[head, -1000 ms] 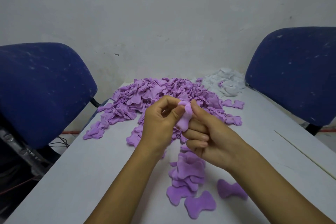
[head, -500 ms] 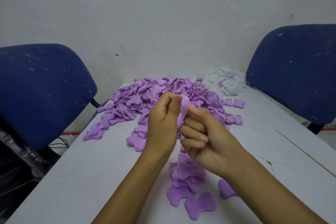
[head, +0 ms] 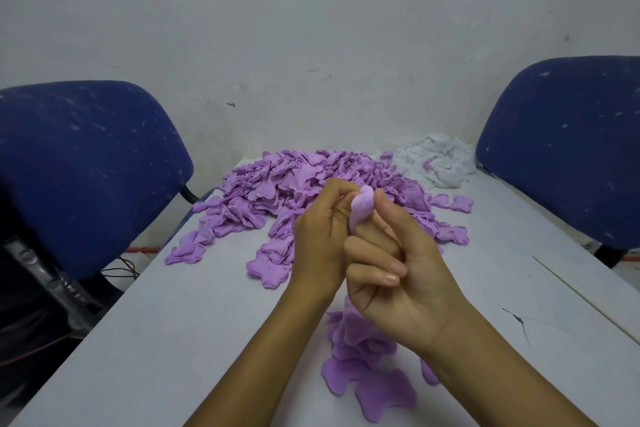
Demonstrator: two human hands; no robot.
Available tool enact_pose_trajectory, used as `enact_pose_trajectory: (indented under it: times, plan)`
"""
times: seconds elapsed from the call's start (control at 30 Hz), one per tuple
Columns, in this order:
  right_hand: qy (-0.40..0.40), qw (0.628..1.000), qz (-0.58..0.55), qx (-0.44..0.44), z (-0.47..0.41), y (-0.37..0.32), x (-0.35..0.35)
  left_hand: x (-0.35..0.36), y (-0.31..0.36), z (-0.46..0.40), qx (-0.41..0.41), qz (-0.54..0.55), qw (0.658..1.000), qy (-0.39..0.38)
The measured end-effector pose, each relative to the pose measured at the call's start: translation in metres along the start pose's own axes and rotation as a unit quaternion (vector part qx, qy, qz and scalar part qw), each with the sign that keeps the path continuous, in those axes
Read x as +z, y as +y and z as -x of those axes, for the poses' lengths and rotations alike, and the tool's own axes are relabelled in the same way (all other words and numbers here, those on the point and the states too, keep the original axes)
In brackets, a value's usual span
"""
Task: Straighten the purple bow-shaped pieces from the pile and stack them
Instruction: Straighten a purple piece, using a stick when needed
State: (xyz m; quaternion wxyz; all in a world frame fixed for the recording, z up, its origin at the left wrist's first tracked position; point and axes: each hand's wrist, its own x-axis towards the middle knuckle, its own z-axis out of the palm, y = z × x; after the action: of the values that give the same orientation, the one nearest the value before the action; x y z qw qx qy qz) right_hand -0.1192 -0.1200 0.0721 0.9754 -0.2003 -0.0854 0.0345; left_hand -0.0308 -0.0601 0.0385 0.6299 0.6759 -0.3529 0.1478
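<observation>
A big pile of purple bow-shaped pieces (head: 298,191) covers the far middle of the white table (head: 166,340). Both hands are raised together above the table. My left hand (head: 320,239) and my right hand (head: 398,274) pinch one folded purple piece (head: 362,206) between thumbs and fingers; most of it is hidden by the fingers. Below my right wrist lies a small stack of flattened purple pieces (head: 360,347), partly covered by the hand. A loose piece (head: 384,395) lies at the near edge of that stack.
A heap of white pieces (head: 436,163) sits at the table's far right corner. Blue chairs stand at the left (head: 79,163) and right (head: 568,142). A crack (head: 516,317) marks the tabletop on the right. A white wall rises behind.
The two hands have closed tighter together around the piece, which now shows only as a small fold above the thumbs. The view has shifted slightly closer.
</observation>
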Motion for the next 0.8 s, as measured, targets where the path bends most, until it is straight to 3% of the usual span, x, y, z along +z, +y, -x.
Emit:
enact_pose_trajectory:
  times: [0.1,0.2,0.3,0.37,0.5,0.6,0.7,0.8]
  plan:
    - [0.008,1.0,0.025,0.012,-0.003,-0.005,-0.011,-0.004,-0.001,-0.006,0.002,-0.005,1.0,0.017]
    - [0.076,0.981,0.175,0.029,-0.007,-0.014,-0.02,-0.011,-0.005,-0.008,0.01,-0.01,0.999,0.052]
    - [0.21,0.903,0.373,-0.035,-0.01,-0.02,-0.03,-0.018,-0.008,-0.008,0.016,-0.027,0.998,0.05]
    - [0.251,0.856,0.443,-0.085,-0.009,-0.026,-0.036,-0.019,-0.009,-0.008,0.021,-0.035,0.999,0.02]
    - [0.188,0.792,0.57,-0.108,-0.003,-0.033,-0.036,-0.023,-0.008,-0.007,0.034,-0.05,0.998,-0.033]
    - [0.178,0.759,0.599,-0.181,-0.002,-0.03,-0.037,-0.027,-0.008,-0.007,0.006,-0.021,0.998,-0.059]
    - [0.192,0.747,0.6,-0.212,-0.002,-0.03,-0.04,-0.029,-0.006,-0.008,-0.088,0.093,0.988,-0.087]
    - [0.198,0.754,0.587,-0.22,-0.002,-0.034,-0.041,-0.031,-0.01,-0.009,-0.185,0.207,0.953,-0.117]
